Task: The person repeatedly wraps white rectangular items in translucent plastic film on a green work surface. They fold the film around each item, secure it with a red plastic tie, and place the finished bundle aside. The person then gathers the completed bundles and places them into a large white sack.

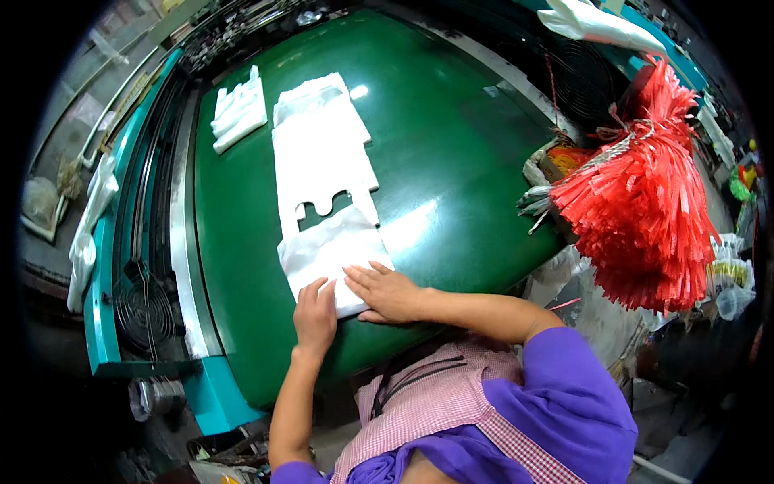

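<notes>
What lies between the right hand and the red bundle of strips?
In the head view, a bare stretch of green tabletop lies between the right hand and the red bundle.

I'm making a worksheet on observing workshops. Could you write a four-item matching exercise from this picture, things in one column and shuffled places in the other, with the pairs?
Things
1. Large bundle of red plastic strips
2. Small folded white plastic bundle
3. Person's bare right hand
4. Red-and-white checked fabric apron

Places
A. Resting on the white plastic bag nearest the person
B. Worn over purple short-sleeved clothing
C. At the picture's right side
D. On the smooth green work surface, toward its far left

Pairs
1-C, 2-D, 3-A, 4-B
</notes>
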Motion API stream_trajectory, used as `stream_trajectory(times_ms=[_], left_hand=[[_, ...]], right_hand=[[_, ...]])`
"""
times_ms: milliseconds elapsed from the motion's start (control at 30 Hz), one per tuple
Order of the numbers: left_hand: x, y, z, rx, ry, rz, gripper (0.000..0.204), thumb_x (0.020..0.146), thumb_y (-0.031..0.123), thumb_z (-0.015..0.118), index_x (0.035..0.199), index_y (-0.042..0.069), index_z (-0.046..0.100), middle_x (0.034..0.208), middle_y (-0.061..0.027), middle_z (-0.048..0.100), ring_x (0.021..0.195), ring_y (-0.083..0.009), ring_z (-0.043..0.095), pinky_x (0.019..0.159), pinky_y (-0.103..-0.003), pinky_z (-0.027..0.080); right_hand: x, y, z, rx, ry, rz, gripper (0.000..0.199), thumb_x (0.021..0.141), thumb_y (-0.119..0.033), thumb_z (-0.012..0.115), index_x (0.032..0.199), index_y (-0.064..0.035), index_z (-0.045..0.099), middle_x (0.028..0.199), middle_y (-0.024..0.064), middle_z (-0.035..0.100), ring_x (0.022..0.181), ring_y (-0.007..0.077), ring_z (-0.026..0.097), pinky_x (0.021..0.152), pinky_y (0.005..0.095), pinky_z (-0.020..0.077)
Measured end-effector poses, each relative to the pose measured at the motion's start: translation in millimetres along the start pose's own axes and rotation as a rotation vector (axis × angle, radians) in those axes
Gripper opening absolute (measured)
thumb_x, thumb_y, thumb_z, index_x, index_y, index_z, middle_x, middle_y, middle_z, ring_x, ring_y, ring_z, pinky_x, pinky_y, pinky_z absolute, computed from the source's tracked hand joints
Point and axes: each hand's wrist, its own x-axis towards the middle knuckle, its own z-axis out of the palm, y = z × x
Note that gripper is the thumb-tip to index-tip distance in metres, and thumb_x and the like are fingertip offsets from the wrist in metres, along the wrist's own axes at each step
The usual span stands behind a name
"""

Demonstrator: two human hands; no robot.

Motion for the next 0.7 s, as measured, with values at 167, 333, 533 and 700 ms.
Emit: stream_trajectory(times_ms=[167,333,533,700], left_hand=[[-10,27,-16,0.2,-0.127,0.158,0.033,0.073,0.006,0.064,0.106,0.006,0.06,0.102,-0.0118,0.059,0.093,-0.0289,0.058,0.074,-0.036,0.049],[6,8,-5,0.128,-0.197,0.018,0.03,0.071,0.0,0.062,0.101,0.004,0.059,0.088,-0.0117,0.056,0.084,-0.0311,0.058,0.07,-0.04,0.049],[-19,1,-28,-0.241,-0.383,0.221,0.029,0.074,0.002,0.067,0.102,0.007,0.064,0.118,-0.0171,0.057,0.116,-0.0387,0.049,0.098,-0.048,0.037],[-29,-7,-45,-0.16,-0.546,0.069,0.026,0.072,0.013,0.07,0.098,0.01,0.067,0.099,-0.0114,0.057,0.099,-0.0338,0.052,0.093,-0.047,0.034]], right_hand=[[-10,-11,-9,0.357,0.266,-0.106,0.058,0.078,-0.017,0.069,0.127,0.0017,0.045,0.139,0.0239,0.039,0.131,0.0395,0.036,0.108,0.0468,0.0309],[-45,-39,-22,1.518,-0.137,0.731,0.048,0.092,-0.021,0.06,0.128,0.0066,0.045,0.128,0.0175,0.052,0.11,0.0245,0.059,0.093,0.0331,0.0489],[-6,33,-2,2.095,0.257,0.663,0.042,0.084,0.002,0.055,0.126,0.0003,0.05,0.111,0.0117,0.063,0.102,0.0237,0.062,0.087,0.0368,0.0531],[-32,20,-2,0.787,-0.041,-0.133,0.045,0.082,0.001,0.057,0.125,-0.0116,0.059,0.134,0.0157,0.052,0.12,0.0329,0.051,0.103,0.0378,0.0395]])
